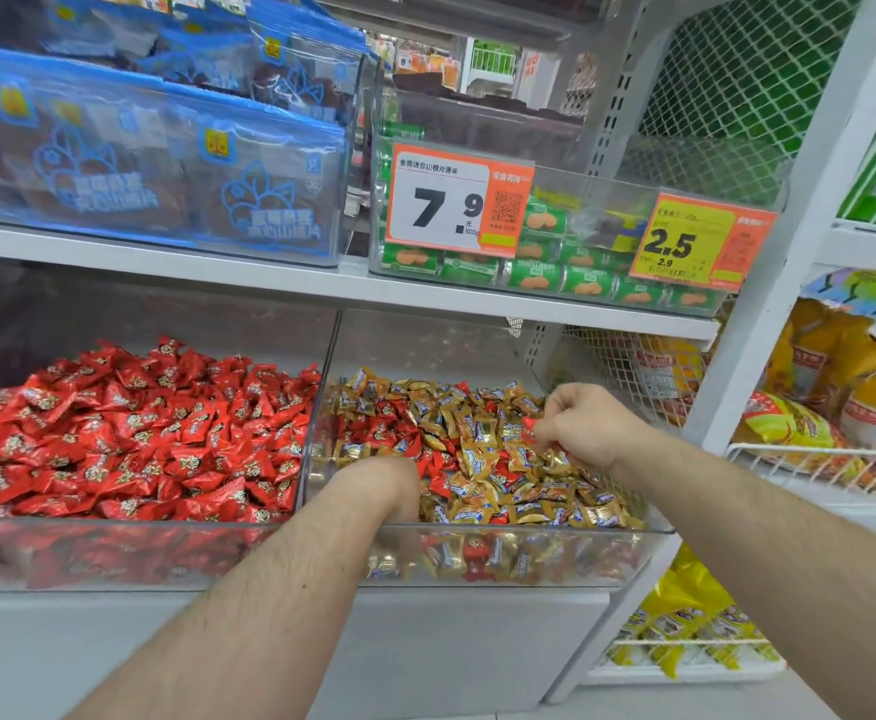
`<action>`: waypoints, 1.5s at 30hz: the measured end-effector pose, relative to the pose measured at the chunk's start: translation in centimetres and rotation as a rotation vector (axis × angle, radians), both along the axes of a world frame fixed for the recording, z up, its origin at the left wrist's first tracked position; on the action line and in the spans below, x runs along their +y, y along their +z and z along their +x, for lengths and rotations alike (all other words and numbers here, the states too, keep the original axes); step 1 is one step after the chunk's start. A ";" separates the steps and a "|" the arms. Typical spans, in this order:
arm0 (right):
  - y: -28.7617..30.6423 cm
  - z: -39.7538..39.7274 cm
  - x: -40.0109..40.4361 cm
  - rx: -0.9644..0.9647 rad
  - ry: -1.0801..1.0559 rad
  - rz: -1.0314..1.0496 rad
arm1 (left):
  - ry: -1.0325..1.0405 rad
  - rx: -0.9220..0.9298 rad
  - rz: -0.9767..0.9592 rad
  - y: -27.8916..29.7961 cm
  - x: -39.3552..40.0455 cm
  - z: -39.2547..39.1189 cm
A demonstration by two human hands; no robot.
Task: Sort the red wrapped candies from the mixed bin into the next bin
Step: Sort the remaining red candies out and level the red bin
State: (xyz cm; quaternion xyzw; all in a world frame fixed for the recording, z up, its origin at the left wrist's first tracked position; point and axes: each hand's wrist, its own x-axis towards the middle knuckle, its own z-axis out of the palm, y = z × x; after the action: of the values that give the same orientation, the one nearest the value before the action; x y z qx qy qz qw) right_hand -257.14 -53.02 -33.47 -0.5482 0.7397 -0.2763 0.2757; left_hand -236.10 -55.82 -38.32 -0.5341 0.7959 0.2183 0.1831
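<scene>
Two clear bins are sitting side by side on the lower shelf (pixel 269 288). Leftmost, the red bin (pixel 113 527) is lying heaped with red wrapped candies only, so I am taking it as the destination. Next, my left hand (pixel 381 483) is plunging wrist-deep into the near-left corner of the mixed bin (pixel 555 532), just beside the dividing wall; fingers are buried, so I cannot tell whether they are gripping anything. Further right, gold candies (pixel 477 459) are dominating the mix, with reds scattered among them, mostly toward the left side. Rightmost, my right hand (pixel 581 428) is hovering over the far-right part of the pile, knuckles up, fingers curled, pinching one red candy (pixel 529 429) at the fingertips. Its long axis is standing roughly upright. Judgement: the destination is lying well to the left of this hand, across the divider, past my left forearm, so the carry is needing a leftward sweep.
</scene>
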 end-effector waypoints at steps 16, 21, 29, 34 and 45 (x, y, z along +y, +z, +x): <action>-2.7 2.3 -2.7 0.963 0.438 0.214 | 0.240 0.496 -0.115 2.2 -0.1 0.9; -0.6 1.7 -1.5 0.951 0.332 0.177 | 0.300 0.864 -0.011 3.4 0.5 2.1; 3.8 5.1 1.3 0.509 0.337 0.008 | 0.544 1.432 0.253 7.4 3.0 7.1; 6.4 12.3 2.4 0.575 0.541 -0.129 | 0.869 1.534 0.204 6.6 2.3 12.6; 5.8 23.7 -0.7 0.786 0.793 -0.146 | 1.091 1.488 -0.004 4.0 1.4 18.5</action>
State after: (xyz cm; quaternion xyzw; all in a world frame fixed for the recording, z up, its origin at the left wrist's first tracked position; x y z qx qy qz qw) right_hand -233.42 -53.68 -27.63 -0.8636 0.5031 0.0229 0.0233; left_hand -217.57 -54.38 -34.36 -0.5576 0.3469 0.5600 -0.5051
